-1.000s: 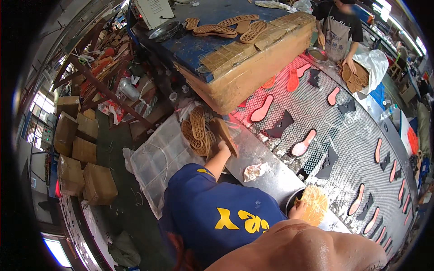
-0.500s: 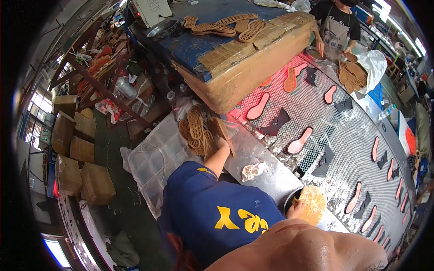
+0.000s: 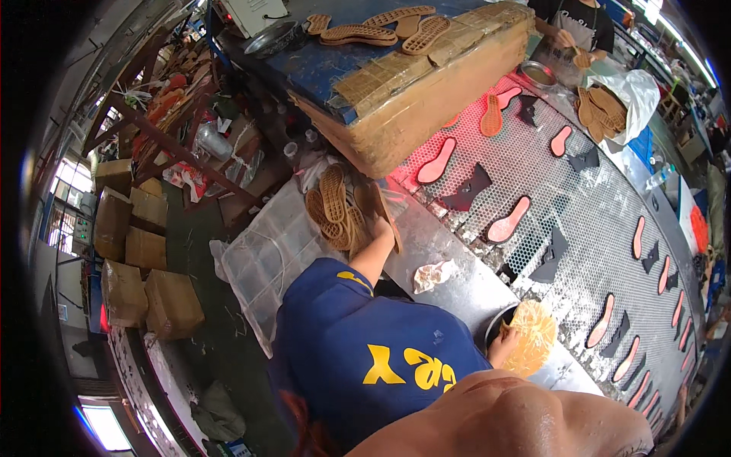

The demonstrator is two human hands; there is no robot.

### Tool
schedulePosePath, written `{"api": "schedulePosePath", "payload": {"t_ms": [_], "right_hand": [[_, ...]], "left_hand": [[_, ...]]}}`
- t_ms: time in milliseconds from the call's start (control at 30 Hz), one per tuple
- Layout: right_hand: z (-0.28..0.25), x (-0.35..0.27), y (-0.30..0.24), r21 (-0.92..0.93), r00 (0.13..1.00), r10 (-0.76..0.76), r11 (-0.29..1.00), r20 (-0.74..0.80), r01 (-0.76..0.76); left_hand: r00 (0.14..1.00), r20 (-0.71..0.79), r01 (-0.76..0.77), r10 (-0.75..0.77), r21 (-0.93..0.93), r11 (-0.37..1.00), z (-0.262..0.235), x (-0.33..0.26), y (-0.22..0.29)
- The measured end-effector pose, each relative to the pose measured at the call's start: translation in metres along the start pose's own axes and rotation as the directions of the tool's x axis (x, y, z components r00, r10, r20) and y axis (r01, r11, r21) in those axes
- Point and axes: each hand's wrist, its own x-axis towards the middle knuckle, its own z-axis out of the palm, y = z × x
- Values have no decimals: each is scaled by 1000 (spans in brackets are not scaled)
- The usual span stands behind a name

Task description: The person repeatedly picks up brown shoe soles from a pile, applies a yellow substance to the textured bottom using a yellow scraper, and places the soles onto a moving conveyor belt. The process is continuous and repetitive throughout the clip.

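Observation:
My left hand is closed around the edge of a brown shoe sole held up on its side. Just left of it lies a pile of brown soles with a grid-patterned face. At the lower right, my right hand has its fingers curled at the edge of a round yellow disc with a wrinkled, shiny surface. That disc partly covers a dark round pot. What the right fingers hold, if anything, is hidden.
On the mesh conveyor lie pink insoles and black cut pieces. A crumpled white tissue rests on the metal ledge. Beyond stands a cardboard-covered machine with soles on top. A co-worker works across the conveyor; cartons stand left.
The co-worker's hands have lifted from beside the metal bowl and now hold a small brown sole higher up. My view has shifted slightly; both my hands stay at the same things.

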Motion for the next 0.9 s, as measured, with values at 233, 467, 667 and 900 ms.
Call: {"api": "schedulePosePath", "payload": {"t_ms": [233, 467, 667, 900], "right_hand": [[-1, -2, 12, 47, 999, -13, 999, -38, 14], [-8, -3, 9, 23, 999, -10, 1000, -40, 11], [-10, -5, 15, 32, 998, -11, 999, -56, 13], [-17, -6, 11, 39, 999, 4, 999, -41, -3]], "left_hand": [[999, 39, -5, 4, 27, 1000, 0, -4, -5], [999, 46, -12, 8, 81, 997, -8, 3, -12], [1000, -1, 4, -4, 110, 994, -6, 2, -17], [998, -52, 32, -21, 220, 975, -6, 39, -28]]}}
